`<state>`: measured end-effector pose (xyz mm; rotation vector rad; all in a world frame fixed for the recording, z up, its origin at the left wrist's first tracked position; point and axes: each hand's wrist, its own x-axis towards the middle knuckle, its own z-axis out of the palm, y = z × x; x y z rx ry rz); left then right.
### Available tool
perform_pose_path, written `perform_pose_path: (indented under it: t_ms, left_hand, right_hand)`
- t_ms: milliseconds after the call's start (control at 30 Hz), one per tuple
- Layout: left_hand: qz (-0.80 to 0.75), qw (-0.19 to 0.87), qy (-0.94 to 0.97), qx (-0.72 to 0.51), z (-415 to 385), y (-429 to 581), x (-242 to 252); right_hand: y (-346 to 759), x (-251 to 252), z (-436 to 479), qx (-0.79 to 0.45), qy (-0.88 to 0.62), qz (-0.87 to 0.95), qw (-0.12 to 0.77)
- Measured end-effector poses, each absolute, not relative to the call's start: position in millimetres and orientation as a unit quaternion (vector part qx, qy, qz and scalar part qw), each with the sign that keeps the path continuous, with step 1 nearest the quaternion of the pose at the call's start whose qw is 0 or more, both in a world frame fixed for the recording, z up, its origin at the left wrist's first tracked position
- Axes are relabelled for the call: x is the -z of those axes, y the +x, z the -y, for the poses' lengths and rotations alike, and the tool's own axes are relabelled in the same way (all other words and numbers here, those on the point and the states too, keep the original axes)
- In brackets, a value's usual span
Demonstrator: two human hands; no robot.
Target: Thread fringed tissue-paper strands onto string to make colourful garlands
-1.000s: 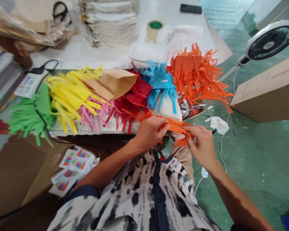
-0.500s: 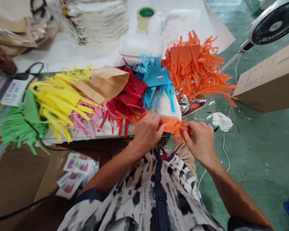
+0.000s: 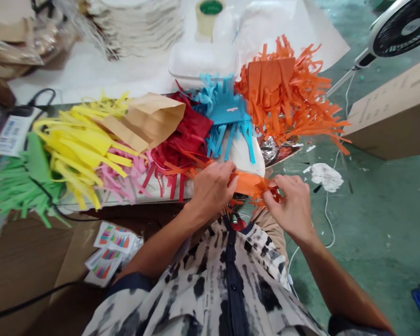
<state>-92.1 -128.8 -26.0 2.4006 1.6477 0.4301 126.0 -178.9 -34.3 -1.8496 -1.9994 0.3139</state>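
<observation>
Both my hands hold one orange fringed paper strip (image 3: pixel 249 183) just in front of my chest, at the table's near edge. My left hand (image 3: pixel 213 186) is closed around its left part. My right hand (image 3: pixel 291 205) pinches its right end with curled fingers. Loose orange fringes hang down between the two hands. Behind them on the table lie piles of cut fringed paper: orange (image 3: pixel 283 100), blue (image 3: pixel 227 112), red (image 3: pixel 189 137), pink (image 3: pixel 126 175), yellow (image 3: pixel 80 149) and green (image 3: pixel 19 182).
A brown paper bag (image 3: pixel 154 119) lies on the yellow and red piles. A white foam tray (image 3: pixel 201 60), a tape roll (image 3: pixel 210 16) and stacked cloth bags (image 3: pixel 140 25) sit further back. Printed cards (image 3: pixel 110 252) lie lower left. A fan (image 3: pixel 402 30) and cardboard box (image 3: pixel 395 114) stand right.
My hands have drawn closer together, gathering the orange strip between them. The view has shifted slightly, so the table's piles sit a little higher and further left.
</observation>
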Motion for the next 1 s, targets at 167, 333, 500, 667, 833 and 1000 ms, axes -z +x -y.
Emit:
perform_pose_path:
  t_ms: [167, 333, 500, 667, 833, 1000]
  left_hand:
    - [-0.469, 0.011, 0.858, -0.208, 121, -97, 28]
    - [-0.295, 0.026, 0.931, -0.215, 123, -99, 34]
    - [-0.301, 0.039, 0.933, -0.191, 131, -99, 42]
    - [-0.295, 0.043, 0.939, -0.172, 132, -98, 39]
    - [-0.291, 0.035, 0.942, -0.167, 131, -98, 34]
    - [-0.275, 0.052, 0.946, -0.165, 129, -106, 34]
  right_hand:
    - [121, 34, 178, -0.108, -0.671, 0.707, 0.193]
    - [117, 36, 174, -0.088, -0.679, 0.706, 0.18]
    - [141, 23, 179, -0.095, -0.667, 0.716, 0.185]
    - [140, 1, 208, -0.008, -0.618, 0.737, 0.273]
    - [110, 21, 222, 0.025, -0.535, 0.816, 0.217]
    - [146, 35, 225, 0.127, -0.567, 0.791, 0.191]
